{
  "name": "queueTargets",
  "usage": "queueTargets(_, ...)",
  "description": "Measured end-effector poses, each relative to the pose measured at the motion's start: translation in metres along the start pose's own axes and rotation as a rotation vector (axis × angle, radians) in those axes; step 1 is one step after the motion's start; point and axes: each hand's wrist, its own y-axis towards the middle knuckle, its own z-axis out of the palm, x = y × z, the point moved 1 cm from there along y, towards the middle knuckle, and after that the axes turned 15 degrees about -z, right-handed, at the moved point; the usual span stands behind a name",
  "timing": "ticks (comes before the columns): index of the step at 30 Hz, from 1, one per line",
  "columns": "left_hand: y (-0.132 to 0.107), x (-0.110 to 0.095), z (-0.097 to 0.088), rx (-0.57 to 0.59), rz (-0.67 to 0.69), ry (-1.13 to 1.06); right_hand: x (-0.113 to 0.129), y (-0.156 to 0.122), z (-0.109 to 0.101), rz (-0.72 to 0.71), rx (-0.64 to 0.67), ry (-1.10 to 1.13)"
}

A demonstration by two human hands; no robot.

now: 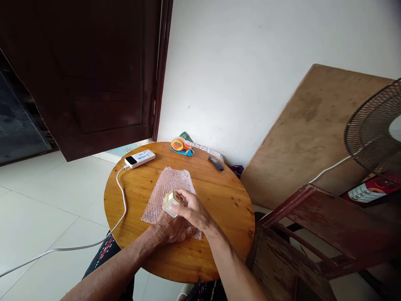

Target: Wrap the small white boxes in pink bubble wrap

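A small cream-coloured box (171, 204) with a label is gripped between the thumb and fingers of my right hand (189, 209). It is held tilted above a sheet of clear bubble wrap (171, 179) that lies on the round wooden table. My left hand (176, 228) rests low over the near part of the bubble wrap, beneath my right hand. The fingers of my left hand are mostly hidden behind the right hand and the box, so their pose does not show.
A white power bank (142, 158) with a white cable (123, 196) sits at the table's left edge. At the back stands an orange and blue tape dispenser (182, 146); a dark blurred object (216, 163) lies to its right. A fan (376, 125) and wooden chair (322, 221) are at right.
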Motion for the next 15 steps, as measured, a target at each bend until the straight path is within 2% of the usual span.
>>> queueTargets(2,0.000,-0.001,-0.002,0.028,0.033,0.053,-0.020,0.012,-0.002,0.083,-0.098,0.013)
queueTargets(5,-0.001,-0.002,-0.006,0.058,0.052,0.194,-0.048,0.018,-0.024,0.182,-0.266,-0.037)
queueTargets(9,-0.002,-0.001,-0.010,0.086,0.033,0.222,-0.064,0.008,-0.044,0.151,-0.307,0.022)
queueTargets(13,0.003,0.011,-0.027,0.127,0.095,0.142,-0.069,0.000,-0.045,0.107,-0.352,0.055)
queueTargets(15,0.007,0.022,-0.039,0.101,0.070,0.109,-0.071,0.000,-0.043,0.091,-0.307,-0.029)
